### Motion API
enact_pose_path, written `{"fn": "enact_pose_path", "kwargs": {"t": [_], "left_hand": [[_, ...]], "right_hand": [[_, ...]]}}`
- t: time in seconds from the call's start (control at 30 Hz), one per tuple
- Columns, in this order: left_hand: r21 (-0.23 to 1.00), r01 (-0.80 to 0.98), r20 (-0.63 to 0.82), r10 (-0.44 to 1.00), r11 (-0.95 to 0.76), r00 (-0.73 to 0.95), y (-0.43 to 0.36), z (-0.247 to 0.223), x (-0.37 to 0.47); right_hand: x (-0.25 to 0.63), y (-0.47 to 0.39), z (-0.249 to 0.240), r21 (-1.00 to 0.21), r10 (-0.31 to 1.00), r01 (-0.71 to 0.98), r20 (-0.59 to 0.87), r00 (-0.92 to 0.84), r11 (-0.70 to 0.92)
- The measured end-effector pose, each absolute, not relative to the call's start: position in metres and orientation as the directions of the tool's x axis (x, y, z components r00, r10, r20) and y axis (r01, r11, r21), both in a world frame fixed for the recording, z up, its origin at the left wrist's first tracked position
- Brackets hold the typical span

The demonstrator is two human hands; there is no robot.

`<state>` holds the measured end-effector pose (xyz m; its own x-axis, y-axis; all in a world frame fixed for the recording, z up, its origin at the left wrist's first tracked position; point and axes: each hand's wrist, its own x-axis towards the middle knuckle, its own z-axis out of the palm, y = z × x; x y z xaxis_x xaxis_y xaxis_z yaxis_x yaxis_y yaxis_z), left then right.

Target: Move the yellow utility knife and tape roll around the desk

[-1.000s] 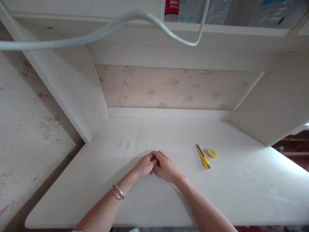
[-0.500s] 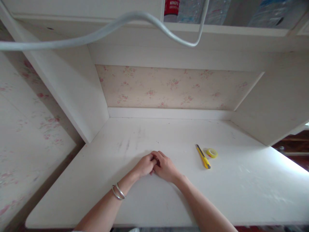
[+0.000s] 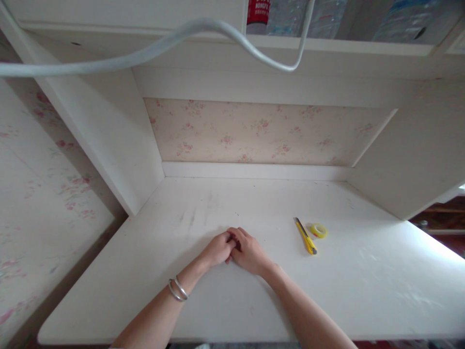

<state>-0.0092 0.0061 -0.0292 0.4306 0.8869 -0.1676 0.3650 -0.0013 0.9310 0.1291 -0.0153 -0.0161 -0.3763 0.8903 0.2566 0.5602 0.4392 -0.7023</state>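
My left hand (image 3: 217, 248) and my right hand (image 3: 250, 252) are clasped together on the white desktop (image 3: 225, 305). Both are closed, the right hand's fingers lying over those of the left. No object shows in either hand, though the inside of the clasp is partly hidden. Two silver bangles (image 3: 178, 289) circle my left wrist. To the right of my hands, apart from them, lies a yellow utility knife (image 3: 306, 237), its tip pointing away from me. Close beside the knife is a roll of yellowish clear tape (image 3: 318, 230), lying flat.
A white cable (image 3: 218, 26) hangs across the upper view, in front of a shelf (image 3: 337, 44) with plastic-wrapped bottles (image 3: 286, 19). White side panels (image 3: 109, 131) bound the desk left and right. Behind it is a flowered back panel (image 3: 236, 128).
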Motion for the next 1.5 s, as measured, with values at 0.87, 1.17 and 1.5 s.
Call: {"fn": "enact_pose_path", "kwargs": {"t": [0.87, 1.17, 1.5], "left_hand": [[0.929, 0.369, -0.159, 0.892, -0.009, 0.422, 0.007, -0.033, -0.01], [0.925, 0.379, -0.169, 0.89, -0.004, 0.423, 0.006, -0.03, -0.01], [0.946, 0.325, -0.166, 0.881, 0.015, 0.443, 0.003, -0.026, -0.008]], "right_hand": [[0.129, -0.016, -0.016, -0.7, 0.888, 0.559, 0.261, -0.378, 0.444], [0.129, -0.016, -0.013, -0.704, 0.894, 0.566, 0.239, -0.38, 0.429], [0.141, -0.014, -0.001, -0.586, 0.902, 0.692, 0.199, -0.383, 0.423]]}}
